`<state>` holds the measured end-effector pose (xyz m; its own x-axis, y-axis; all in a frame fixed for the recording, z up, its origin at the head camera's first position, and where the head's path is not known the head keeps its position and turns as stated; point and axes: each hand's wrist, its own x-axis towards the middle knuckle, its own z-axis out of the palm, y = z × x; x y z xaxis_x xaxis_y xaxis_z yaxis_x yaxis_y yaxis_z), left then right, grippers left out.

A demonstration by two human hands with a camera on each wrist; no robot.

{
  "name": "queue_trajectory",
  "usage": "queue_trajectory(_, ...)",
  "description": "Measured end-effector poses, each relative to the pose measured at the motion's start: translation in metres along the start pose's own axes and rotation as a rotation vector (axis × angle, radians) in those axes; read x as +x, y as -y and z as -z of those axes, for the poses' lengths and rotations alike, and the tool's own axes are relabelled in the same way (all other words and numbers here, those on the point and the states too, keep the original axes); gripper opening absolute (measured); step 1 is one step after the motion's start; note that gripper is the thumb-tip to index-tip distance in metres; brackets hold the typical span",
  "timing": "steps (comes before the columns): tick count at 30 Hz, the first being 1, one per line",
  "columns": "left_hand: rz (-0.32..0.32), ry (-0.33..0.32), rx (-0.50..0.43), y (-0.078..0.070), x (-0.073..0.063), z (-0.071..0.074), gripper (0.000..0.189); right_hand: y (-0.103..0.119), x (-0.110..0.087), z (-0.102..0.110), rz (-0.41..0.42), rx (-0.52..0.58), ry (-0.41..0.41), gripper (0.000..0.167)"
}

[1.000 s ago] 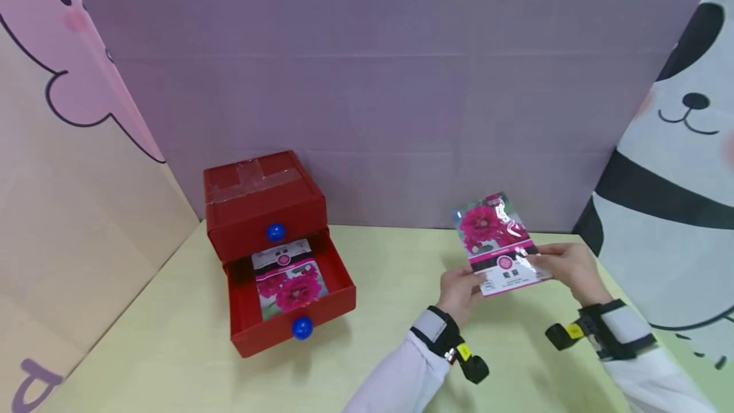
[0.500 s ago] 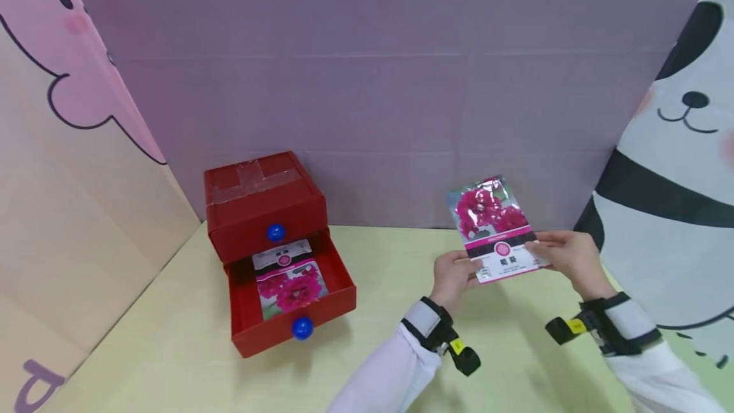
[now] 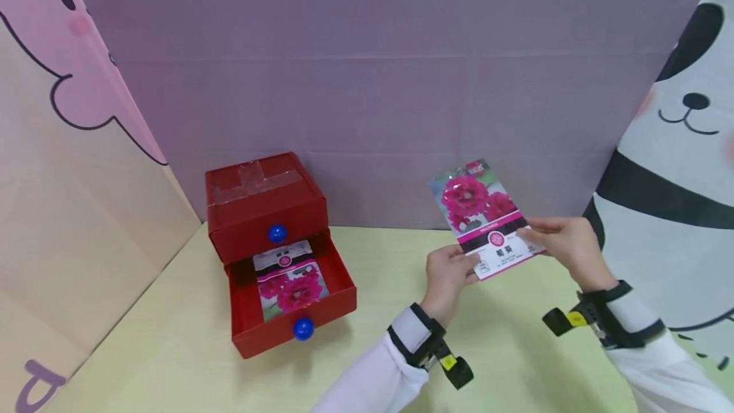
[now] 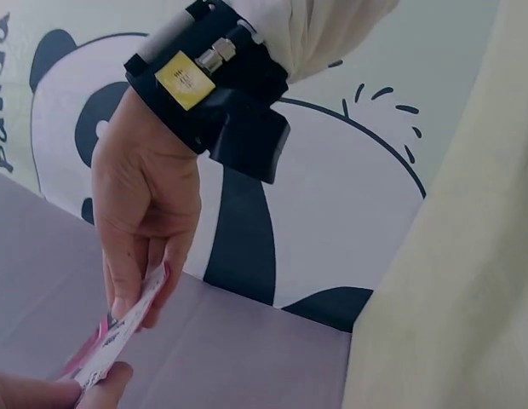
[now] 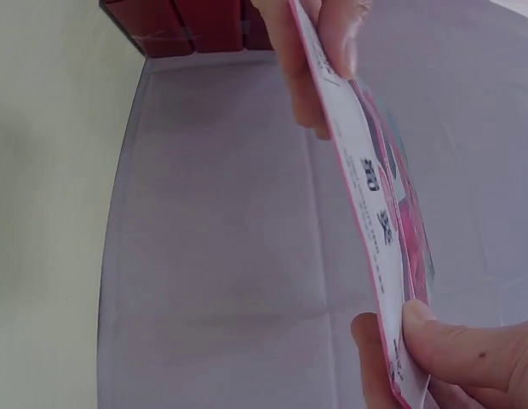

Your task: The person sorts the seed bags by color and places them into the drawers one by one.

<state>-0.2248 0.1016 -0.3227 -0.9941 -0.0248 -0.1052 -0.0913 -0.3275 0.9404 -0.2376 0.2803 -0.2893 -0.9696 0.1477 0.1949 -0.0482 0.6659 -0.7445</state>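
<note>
A seed packet [image 3: 482,215] with pink flowers on its upper half is held up above the table between both hands. The left hand [image 3: 448,274] pinches its lower left corner, thumb on the printed face. At the lower right edge, the right hand [image 3: 570,248] pinches it the same way. The right wrist view shows the packet [image 5: 366,179] almost edge-on, with the right thumb on its white printed part. A second seed packet [image 3: 295,289] lies flat in the pulled-out lower drawer [image 3: 260,340] of a red box [image 3: 266,209].
The red box stands at the back left against the purple backdrop [image 3: 373,94], its upper drawer closed. Each drawer has a blue knob [image 3: 302,329]. A panda print [image 3: 676,209] covers the right wall. Pale yellow-green table surface [image 3: 401,311] lies between box and hands.
Both hands have raised the seed packet and carried it slightly left, away from the front of the table. Both keep their grip. Box and drawer stay as they were.
</note>
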Motion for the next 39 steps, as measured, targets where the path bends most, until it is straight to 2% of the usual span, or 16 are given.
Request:
queue_trajectory(10, -0.063, 0.040, -0.060, -0.017, -0.019, 0.010, 0.016, 0.022, -0.001, -0.004, 0.076, 0.037, 0.006, 0.056)
queue_trajectory(19, -0.139, 0.092, -0.123, -0.032, -0.034, 0.028, 0.021, 0.043, 0.003, -0.013, 0.139, 0.087, 0.068, 0.055)
queue_trajectory(23, -0.132, 0.097, -0.129, -0.036, -0.038, 0.037, 0.022, 0.053, 0.005, -0.019, 0.150, 0.123, 0.114, 0.053)
queue_trajectory(34, -0.131, 0.095, -0.060, -0.044, -0.052, 0.062, 0.029, 0.072, 0.007, -0.043, 0.237, 0.198, 0.221, 0.044)
queue_trajectory(39, -0.130, 0.075, -0.039, -0.045, -0.056, 0.072, 0.030, 0.079, 0.008, -0.056, 0.247, 0.251, 0.276, 0.040)
